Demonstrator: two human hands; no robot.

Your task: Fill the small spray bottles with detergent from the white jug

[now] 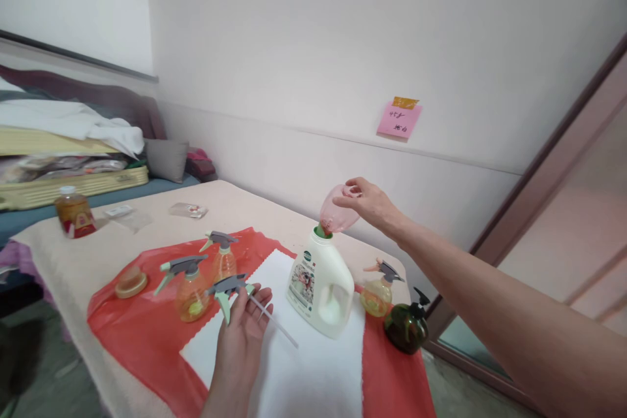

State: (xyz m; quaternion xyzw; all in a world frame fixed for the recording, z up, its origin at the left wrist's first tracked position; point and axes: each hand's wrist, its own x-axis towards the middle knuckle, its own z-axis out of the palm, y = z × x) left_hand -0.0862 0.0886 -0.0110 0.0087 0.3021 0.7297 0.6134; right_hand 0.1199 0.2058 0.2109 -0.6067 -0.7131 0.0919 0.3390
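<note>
My right hand (371, 204) grips an empty clear pink spray bottle (336, 211) turned upside down, its mouth resting in the green neck of a white detergent jug (321, 283). My left hand (243, 333) holds a grey and green trigger sprayer head (229, 289) whose long clear dip tube (274, 321) sticks out to the right over a white cloth (298, 366). The jug stands upright on that cloth.
Two orange spray bottles (192, 290) (224, 255) stand on the red cloth (142, 326) left of my hand. Right of the jug stand a yellow spray bottle (378, 290) and a dark green pump bottle (407, 325). An orange lid (130, 282) and a drink bottle (74, 211) lie further left.
</note>
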